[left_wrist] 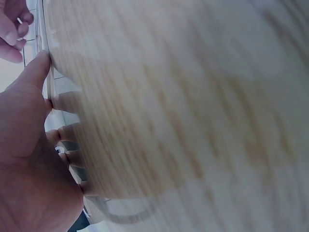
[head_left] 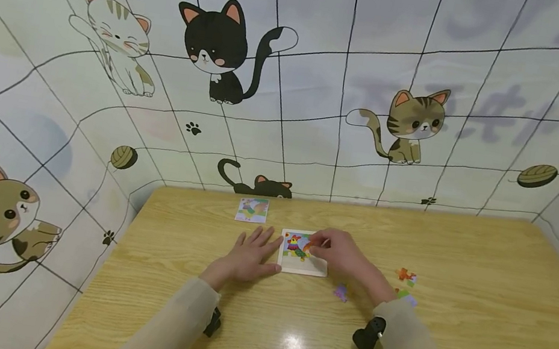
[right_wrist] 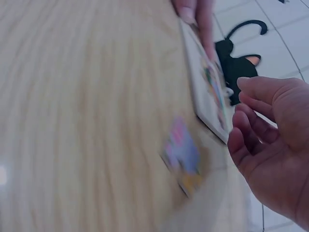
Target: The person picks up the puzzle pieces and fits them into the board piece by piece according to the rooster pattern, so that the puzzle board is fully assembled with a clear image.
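Note:
A square puzzle tray with a pale frame lies on the table, partly filled with a colourful rooster picture. My left hand rests palm down beside it, fingers spread and thumb touching its lower left corner. Over the tray's upper right part, my right hand has its fingers bent, with thumb and forefinger close together at the orange part of the picture. Whether a piece is between those fingertips is hidden. A purple puzzle piece lies just below the right hand; the right wrist view shows this puzzle piece blurred.
Right of the right forearm lie an orange puzzle piece and a green and purple one, partly by the sleeve. A small square rooster card lies behind the left hand. A wall sheet with cartoon cats borders the wooden table.

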{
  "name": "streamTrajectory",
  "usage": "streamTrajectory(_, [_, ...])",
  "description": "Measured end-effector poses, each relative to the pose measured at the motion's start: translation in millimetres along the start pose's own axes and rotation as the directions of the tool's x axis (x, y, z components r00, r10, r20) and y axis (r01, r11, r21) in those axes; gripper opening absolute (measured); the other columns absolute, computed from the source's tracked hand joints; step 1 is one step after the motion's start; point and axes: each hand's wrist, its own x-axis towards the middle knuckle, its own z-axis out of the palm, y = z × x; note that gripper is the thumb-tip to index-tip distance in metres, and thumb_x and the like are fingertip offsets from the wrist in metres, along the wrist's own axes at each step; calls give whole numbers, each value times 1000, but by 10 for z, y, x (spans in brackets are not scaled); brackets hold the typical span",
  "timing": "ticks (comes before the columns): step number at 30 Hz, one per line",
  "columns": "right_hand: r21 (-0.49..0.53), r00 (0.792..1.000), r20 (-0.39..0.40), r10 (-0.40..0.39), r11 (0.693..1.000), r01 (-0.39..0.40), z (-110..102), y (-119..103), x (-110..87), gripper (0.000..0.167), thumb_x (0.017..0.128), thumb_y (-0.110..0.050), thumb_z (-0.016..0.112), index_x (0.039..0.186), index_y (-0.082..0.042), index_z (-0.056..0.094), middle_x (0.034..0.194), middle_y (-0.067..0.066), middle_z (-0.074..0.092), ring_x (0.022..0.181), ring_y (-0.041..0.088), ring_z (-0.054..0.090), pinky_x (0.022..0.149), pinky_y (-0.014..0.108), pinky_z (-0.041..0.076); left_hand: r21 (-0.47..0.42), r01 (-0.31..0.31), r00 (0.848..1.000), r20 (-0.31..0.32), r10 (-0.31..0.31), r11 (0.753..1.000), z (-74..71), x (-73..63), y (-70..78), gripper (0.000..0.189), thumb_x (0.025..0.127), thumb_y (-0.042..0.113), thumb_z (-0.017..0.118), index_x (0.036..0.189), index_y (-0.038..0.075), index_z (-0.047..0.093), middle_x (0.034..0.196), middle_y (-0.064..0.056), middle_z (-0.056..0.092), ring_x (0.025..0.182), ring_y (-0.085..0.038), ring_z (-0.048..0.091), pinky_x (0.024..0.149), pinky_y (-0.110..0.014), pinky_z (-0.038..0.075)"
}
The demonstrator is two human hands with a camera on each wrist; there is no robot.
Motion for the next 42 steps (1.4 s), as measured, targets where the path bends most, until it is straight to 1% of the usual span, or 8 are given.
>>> streamTrajectory(4, [20,999,-31,11,1000,-10,-218,92,-121,28,99,-11,68,123,4,70,99,6,66,88,21,60,70,36,50,-1,0,1000,3,0,1000,0,-10,1,74,105,52,50,165,16,25,170,-15,10,156,-40,2,118,-68,5])
streamTrajectory(10, [-35,996,-79,41,998,-44,-567,303,-371,29,99,-12,68,123,4,69,98,5,66,86,20,59,72,34,50,1,6,1000,8,-6,1000,30,-8,-19,74,105,53,49,165,17,24,171,-13,9,156,-38,1,119,-67,4])
streamTrajectory(13, [-43,993,-103,64,997,-69,-723,393,-526,29,99,-13,68,123,4,69,97,5,66,85,20,59,69,33,50,-4,6,1000,9,-6,1000,42,-4,-25,74,105,53,49,165,18,23,171,-12,8,156,-37,0,119,-66,2])
streamTrajectory(19, [-54,984,-136,111,991,-119,-943,600,-787,31,100,-15,69,124,5,67,99,7,66,85,21,59,66,31,50,-11,8,1000,3,-8,1000,23,-23,-11,74,105,52,50,165,17,23,171,-13,8,156,-38,1,118,-67,2])
streamTrajectory(24, [-89,979,-154,133,985,-147,-1036,763,-935,32,98,-16,71,123,5,68,101,7,68,89,20,61,67,29,52,-26,-2,1000,-6,2,1000,12,-29,-7,73,105,50,51,165,16,25,171,-14,10,156,-40,2,118,-68,3])
streamTrajectory(28, [-95,978,-158,137,984,-153,-1099,831,-1024,33,97,-15,73,122,5,69,101,7,68,91,22,62,68,29,53,-27,1,1000,-1,-1,1000,13,-24,-6,73,105,51,50,165,17,24,171,-13,8,156,-39,0,118,-68,2])
streamTrajectory(32, [-93,978,-151,146,982,-161,-1140,869,-1092,34,96,-16,74,122,6,69,101,7,69,88,18,61,66,28,52,-30,3,1000,6,-3,1000,8,-32,-1,74,105,52,50,165,17,24,171,-13,8,156,-38,0,118,-67,2])
streamTrajectory(42, [-82,981,-138,135,986,-147,-1074,947,-1215,34,95,-18,76,120,5,69,102,6,70,86,10,60,70,26,51,-20,-4,1000,4,4,1000,15,-29,-7,74,106,53,49,165,17,22,171,-13,7,156,-38,-1,118,-67,2])
